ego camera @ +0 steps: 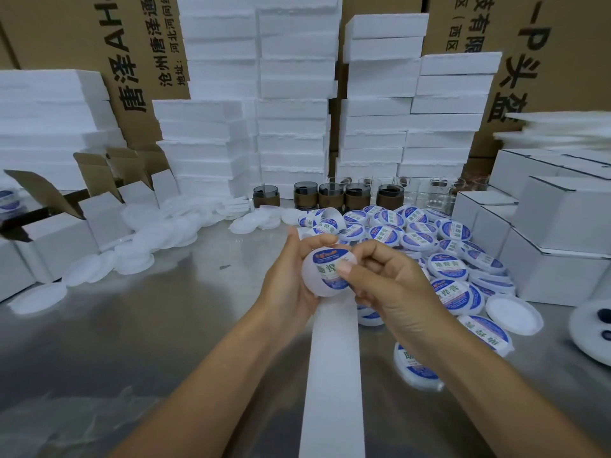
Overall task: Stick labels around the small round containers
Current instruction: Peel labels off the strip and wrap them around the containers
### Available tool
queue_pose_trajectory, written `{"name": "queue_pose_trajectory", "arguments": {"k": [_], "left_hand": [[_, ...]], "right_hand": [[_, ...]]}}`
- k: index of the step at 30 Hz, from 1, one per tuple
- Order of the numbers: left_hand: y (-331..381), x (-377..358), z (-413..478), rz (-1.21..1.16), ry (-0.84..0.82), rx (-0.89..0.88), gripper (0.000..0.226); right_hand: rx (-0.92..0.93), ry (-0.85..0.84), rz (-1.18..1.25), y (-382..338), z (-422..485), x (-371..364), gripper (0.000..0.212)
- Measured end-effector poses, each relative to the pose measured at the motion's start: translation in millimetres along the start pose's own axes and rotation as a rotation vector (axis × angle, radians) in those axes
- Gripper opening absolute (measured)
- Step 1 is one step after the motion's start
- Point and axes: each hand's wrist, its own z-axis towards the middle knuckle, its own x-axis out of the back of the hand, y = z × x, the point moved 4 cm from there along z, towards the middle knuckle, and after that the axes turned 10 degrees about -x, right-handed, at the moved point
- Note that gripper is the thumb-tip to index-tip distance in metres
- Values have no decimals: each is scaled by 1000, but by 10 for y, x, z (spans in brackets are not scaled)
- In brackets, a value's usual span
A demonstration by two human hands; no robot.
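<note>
— What sits over on the left?
— Open white boxes [56, 239] at the edge of the steel surface [132, 358], and just beside them a loose heap of plain white containers [142, 246]. Stacks of foam slabs [291, 104] stand behind, against brown cartons [139, 61].
— And the hands?
— Near the middle, raised above the surface. The left hand [287, 285] has its fingers curled round a white container [312, 276], cupping it from the left and from below, with one flat face tilted towards the camera.
— Is the label on it?
— A blue, white and green label [329, 271] lies on that face, towards its right side. The right hand [390, 285] meets the container from the right. Its thumb lies flat on the label and its forefinger curls over the upper rim, so it pinches the container. The other fingers are folded in.
— What is the white band below?
— A paper strip [334, 375] running from under the hands down to the bottom edge.
— Further right?
— A row of glass cups [357, 195] in brown sleeves stands at the back. A big heap of labelled containers [446, 252] lies just right of the right hand. One white lid [514, 314] lies hollow side up beside the heap, and closed white boxes [555, 246] are stacked at the far right.
</note>
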Motion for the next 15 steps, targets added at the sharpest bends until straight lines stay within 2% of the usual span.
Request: {"name": "queue_pose_trajectory", "arguments": {"k": [4,8,15], "left_hand": [[-26,9,11,-9,-17,4,59],[-55,20,32,6,-9,4,56],[-73,18,40,5,-13,8,55]], "right_hand": [[-3,50,-22,32,10,-3,23],[-31,79,-93,38,2,-3,15],[-86,204,-119,55,4,72,12]]}}
